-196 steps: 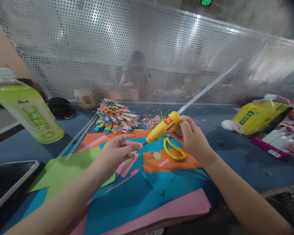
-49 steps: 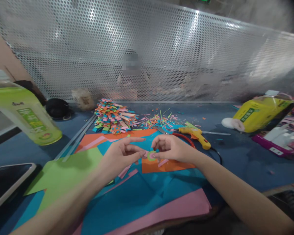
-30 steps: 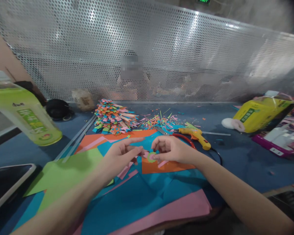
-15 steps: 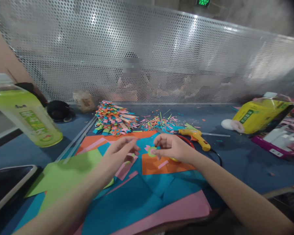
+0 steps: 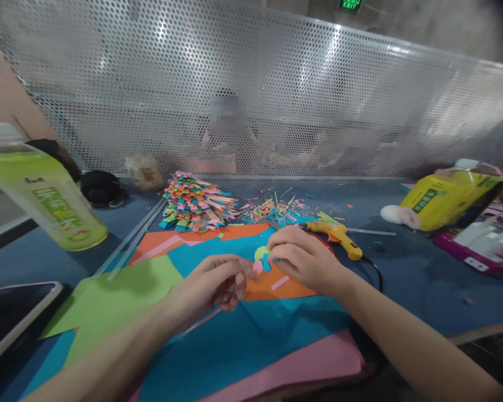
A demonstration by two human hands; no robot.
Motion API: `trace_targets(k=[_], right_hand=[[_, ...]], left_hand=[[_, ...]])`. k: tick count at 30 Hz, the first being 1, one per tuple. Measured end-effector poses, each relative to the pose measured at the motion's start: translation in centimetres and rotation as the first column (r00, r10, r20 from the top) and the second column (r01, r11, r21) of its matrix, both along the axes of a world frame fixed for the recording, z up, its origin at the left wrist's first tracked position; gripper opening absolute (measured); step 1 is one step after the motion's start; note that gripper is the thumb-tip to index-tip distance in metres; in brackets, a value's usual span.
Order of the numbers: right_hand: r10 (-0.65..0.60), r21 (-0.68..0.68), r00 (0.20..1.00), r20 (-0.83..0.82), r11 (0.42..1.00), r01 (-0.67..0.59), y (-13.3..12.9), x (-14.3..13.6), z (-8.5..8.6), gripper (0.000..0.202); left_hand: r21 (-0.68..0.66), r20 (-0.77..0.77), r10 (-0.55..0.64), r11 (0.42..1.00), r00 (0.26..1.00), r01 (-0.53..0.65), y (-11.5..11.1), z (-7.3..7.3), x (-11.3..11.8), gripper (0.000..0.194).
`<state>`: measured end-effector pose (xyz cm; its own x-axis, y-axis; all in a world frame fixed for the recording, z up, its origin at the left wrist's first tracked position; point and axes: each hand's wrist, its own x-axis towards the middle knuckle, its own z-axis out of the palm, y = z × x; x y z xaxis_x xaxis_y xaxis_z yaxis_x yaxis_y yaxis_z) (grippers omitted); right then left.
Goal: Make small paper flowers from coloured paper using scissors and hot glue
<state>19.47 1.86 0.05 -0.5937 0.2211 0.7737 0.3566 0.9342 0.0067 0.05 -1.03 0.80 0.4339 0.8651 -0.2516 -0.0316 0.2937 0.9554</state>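
Note:
My right hand (image 5: 305,259) pinches a small paper cutout (image 5: 266,262), which shows blue and light green parts. My left hand (image 5: 222,279) is closed, its thumb and fingertip pressed together at a small round pink paper piece (image 5: 257,267) right beside the cutout. Whether the pink piece is attached to the cutout, I cannot tell. Beneath both hands lie an orange paper sheet (image 5: 264,289) with a pink strip (image 5: 280,283) on it, large blue sheets (image 5: 235,340) and a light green sheet (image 5: 121,285).
A cone of layered colourful paper strips (image 5: 197,204) stands behind, beside a heap of paper scraps (image 5: 272,211). A yellow glue gun (image 5: 337,234) lies at right with its cord. Bottles (image 5: 52,195) flank the table; a phone (image 5: 12,318) is at left. A perforated metal screen (image 5: 276,100) stands behind.
My left hand has moved right to meet the right hand, its fingers now pinched. The right hand has turned its cutout, so a blue part shows.

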Motion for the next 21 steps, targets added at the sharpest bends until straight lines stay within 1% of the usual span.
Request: trace_targets(k=[3, 7, 12, 15, 18, 21], right_hand=[[0.019, 0.071, 1.000, 0.017, 0.997, -0.020, -0.14, -0.07, 0.04, 0.012], [0.001, 0.097, 0.999, 0.037, 0.995, -0.005, -0.19, -0.04, -0.09, 0.011], [0.016, 0.132, 0.998, 0.067, 0.991, -0.025, -0.29, 0.13, -0.06, 0.012], [0.018, 0.157, 0.996, 0.085, 0.987, -0.031, -0.39, 0.19, 0.06, 0.011], [0.000, 0.174, 0.993, 0.115, 0.985, -0.021, -0.52, 0.18, 0.24, 0.010], [-0.027, 0.215, 0.989, 0.143, 0.977, -0.004, -0.69, 0.09, 0.50, 0.012]], left_hand=[[0.021, -0.012, -0.052, 0.998, 0.999, 0.053, -0.04, -0.35, -0.04, 0.013], [0.048, -0.001, -0.073, 0.996, 0.997, 0.073, -0.03, -0.48, -0.03, 0.015], [0.058, -0.006, -0.049, 0.997, 0.999, 0.049, -0.02, -0.46, -0.05, 0.015], [0.044, 0.046, -0.024, 0.999, 0.999, 0.022, 0.07, -0.57, -0.10, 0.011], [0.017, 0.075, -0.005, 1.000, 0.997, 0.004, 0.10, -0.45, -0.05, 0.015], [0.026, 0.045, 0.001, 1.000, 0.999, -0.002, 0.09, -0.26, 0.05, 0.019]])
